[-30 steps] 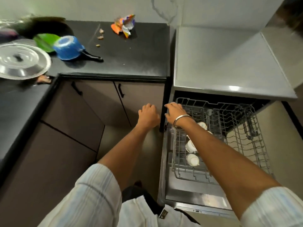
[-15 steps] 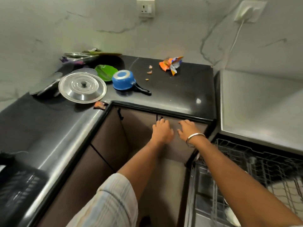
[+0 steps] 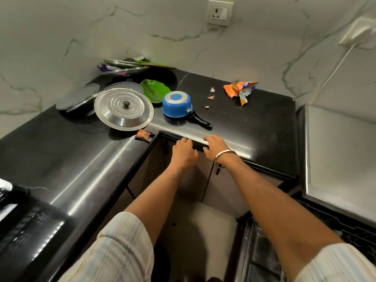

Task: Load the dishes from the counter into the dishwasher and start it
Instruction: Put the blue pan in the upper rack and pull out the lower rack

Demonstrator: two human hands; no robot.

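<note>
1. Left hand point(image 3: 183, 152) is at the counter point(image 3: 254, 121) front edge, palm down, fingers curled loosely, holding nothing.
2. Right hand point(image 3: 216, 147) is just beside it, fingers laid over the same edge, empty; a metal bangle point(image 3: 224, 154) sits on the wrist.
3. Dishes sit in the counter's corner: an upturned blue pan point(image 3: 176, 104) with a black handle, a steel lid point(image 3: 124, 109) to its left, a green plate point(image 3: 155, 90) behind them, and dark plates point(image 3: 78, 97) further left.
4. More flat pieces are stacked against the wall; too blurred to identify.
5. An orange wrapper point(image 3: 239, 90) lies well right of the pan, with crumbs between.
6. Dishwasher point(image 3: 337, 155) stands at right, open; a rack point(image 3: 345, 226) shows below its top.
</note>
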